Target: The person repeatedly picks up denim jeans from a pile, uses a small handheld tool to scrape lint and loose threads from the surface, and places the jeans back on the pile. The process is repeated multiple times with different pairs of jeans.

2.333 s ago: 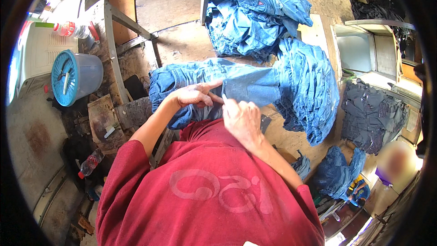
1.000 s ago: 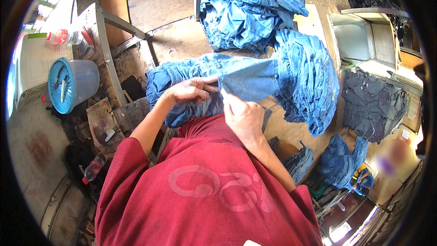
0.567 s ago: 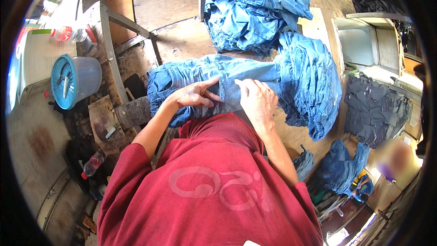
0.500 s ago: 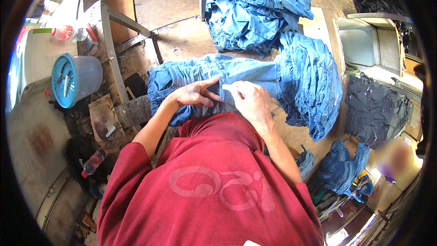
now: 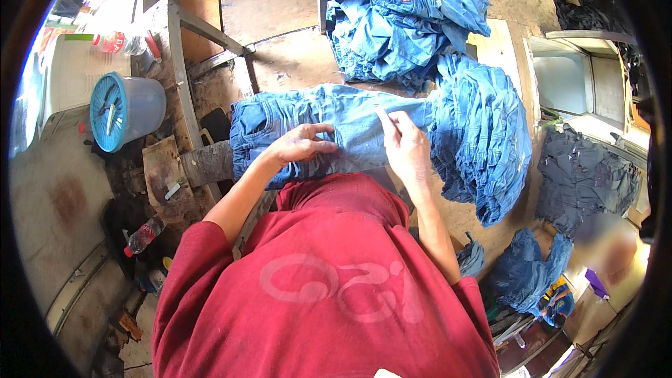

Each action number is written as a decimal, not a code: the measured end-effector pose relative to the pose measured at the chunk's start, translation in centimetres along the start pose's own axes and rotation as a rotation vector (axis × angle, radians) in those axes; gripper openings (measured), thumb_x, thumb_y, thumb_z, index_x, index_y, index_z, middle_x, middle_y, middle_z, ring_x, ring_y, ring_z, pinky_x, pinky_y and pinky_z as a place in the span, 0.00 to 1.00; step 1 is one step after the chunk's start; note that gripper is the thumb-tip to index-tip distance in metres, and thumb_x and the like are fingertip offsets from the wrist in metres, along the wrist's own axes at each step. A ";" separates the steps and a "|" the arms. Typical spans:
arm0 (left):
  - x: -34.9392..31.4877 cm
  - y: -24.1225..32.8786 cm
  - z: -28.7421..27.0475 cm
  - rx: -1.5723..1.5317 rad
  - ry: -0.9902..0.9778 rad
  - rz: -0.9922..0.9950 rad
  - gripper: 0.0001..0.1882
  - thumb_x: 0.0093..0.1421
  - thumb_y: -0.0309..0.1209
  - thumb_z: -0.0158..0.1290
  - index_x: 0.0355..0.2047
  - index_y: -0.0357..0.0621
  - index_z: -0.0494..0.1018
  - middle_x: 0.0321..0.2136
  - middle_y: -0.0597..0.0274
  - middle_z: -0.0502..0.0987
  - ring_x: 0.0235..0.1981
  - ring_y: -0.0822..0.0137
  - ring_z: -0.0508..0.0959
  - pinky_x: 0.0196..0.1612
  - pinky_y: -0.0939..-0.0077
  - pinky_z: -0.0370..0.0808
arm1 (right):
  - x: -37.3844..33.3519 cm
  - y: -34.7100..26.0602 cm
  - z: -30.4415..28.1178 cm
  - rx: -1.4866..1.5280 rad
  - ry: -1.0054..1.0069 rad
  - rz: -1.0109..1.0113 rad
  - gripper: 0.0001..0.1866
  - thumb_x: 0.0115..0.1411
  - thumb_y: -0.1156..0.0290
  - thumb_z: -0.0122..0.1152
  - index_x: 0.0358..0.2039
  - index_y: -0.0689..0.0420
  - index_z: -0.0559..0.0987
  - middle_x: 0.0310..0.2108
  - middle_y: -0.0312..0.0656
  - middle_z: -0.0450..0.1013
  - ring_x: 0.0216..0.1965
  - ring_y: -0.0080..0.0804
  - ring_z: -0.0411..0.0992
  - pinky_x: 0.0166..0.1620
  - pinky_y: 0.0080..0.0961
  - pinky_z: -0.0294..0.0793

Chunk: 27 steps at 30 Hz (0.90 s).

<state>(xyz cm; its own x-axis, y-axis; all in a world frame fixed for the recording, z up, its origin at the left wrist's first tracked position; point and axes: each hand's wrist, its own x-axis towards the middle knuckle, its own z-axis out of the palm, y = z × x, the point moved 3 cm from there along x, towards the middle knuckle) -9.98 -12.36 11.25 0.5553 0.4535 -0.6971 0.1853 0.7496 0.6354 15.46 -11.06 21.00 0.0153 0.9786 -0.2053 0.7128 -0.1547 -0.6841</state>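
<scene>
While I watch from afar through the head camera, a wooden surface (image 5: pixel 283 63) shows its worn brown boards beyond the jeans (image 5: pixel 350 115). Well left of the jeans I see a bucket (image 5: pixel 145 108) with a blue lid, and a bottle (image 5: pixel 143 234) lies to their near left, lower in my view. A grey frame (image 5: pixel 210 33) rises beyond their left end. Past them, toward the right, sits a rumpled denim pile (image 5: pixel 402 24), and well off to their right are dark clothes (image 5: pixel 588 178) and an open box (image 5: pixel 560 80).

The jeans lie straight in front of the red shirt (image 5: pixel 322 266), their long axis running left to right. Their darker end points left; the paler right end meets a gathered denim heap (image 5: pixel 483 140), and I cannot tell whether it continues underneath.

On their near-left part I have the left hand (image 5: pixel 304 143), thumb and forefinger spread apart, tips pointing right. Over their right half the right hand (image 5: pixel 408 150) has its fingers clamped on a small white piece (image 5: pixel 380 108); I cannot tell whether that touches the cloth.

Their near edge is tight against the shirt, the heap closes off the right, and bare boards give room beyond the far edge.
</scene>
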 end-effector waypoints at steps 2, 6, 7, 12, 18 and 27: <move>-0.3 0.0 0.8 0.026 0.100 -0.036 0.28 0.71 0.39 0.61 0.67 0.42 0.72 0.41 0.66 0.87 0.23 0.82 0.68 0.25 0.83 0.62 | -0.4 1.5 -0.4 0.041 -0.024 -0.037 0.10 0.75 0.63 0.58 0.42 0.56 0.80 0.30 0.54 0.82 0.34 0.59 0.81 0.34 0.48 0.77; -1.5 0.0 2.1 -0.140 0.186 -0.002 0.15 0.74 0.41 0.57 0.42 0.40 0.77 0.34 0.58 0.87 0.20 0.83 0.64 0.23 0.82 0.60 | -1.6 5.3 -0.5 0.044 -0.038 -0.002 0.08 0.76 0.68 0.55 0.47 0.58 0.77 0.23 0.39 0.76 0.23 0.29 0.75 0.31 0.30 0.74; -1.8 0.0 2.2 -0.149 0.199 0.022 0.16 0.75 0.42 0.55 0.37 0.41 0.74 0.35 0.54 0.87 0.19 0.82 0.63 0.22 0.81 0.61 | -2.0 6.4 -0.5 0.089 -0.061 0.047 0.08 0.76 0.68 0.55 0.47 0.58 0.77 0.23 0.39 0.76 0.23 0.27 0.75 0.31 0.29 0.74; -2.4 -0.4 3.0 -0.113 0.287 -0.032 0.14 0.74 0.42 0.57 0.40 0.43 0.76 0.33 0.56 0.87 0.17 0.82 0.63 0.21 0.80 0.61 | -2.9 10.8 -1.1 0.214 0.026 0.156 0.08 0.79 0.66 0.51 0.48 0.56 0.75 0.26 0.31 0.68 0.23 0.20 0.67 0.28 0.23 0.71; -2.5 -0.6 3.9 -0.142 0.373 -0.009 0.10 0.74 0.37 0.56 0.44 0.43 0.76 0.34 0.58 0.88 0.15 0.80 0.63 0.19 0.80 0.61 | -2.4 14.5 -1.7 0.063 0.181 0.243 0.27 0.69 0.49 0.68 0.52 0.60 0.71 0.40 0.56 0.82 0.38 0.49 0.82 0.43 0.44 0.79; -10.1 -2.8 -6.7 0.993 1.410 0.114 0.34 0.69 0.56 0.58 0.62 0.40 0.78 0.52 0.43 0.84 0.49 0.43 0.83 0.57 0.51 0.77 | -3.6 17.2 -0.6 -0.141 0.160 0.222 0.27 0.66 0.44 0.70 0.40 0.60 0.80 0.38 0.54 0.85 0.36 0.55 0.84 0.40 0.48 0.79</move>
<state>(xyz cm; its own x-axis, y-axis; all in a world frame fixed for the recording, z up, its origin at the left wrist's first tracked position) -21.57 -15.78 14.32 -0.3800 0.9247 -0.0243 0.8890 0.3723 0.2667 28.08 -17.13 10.35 0.2836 0.9338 -0.2182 0.7697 -0.3573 -0.5290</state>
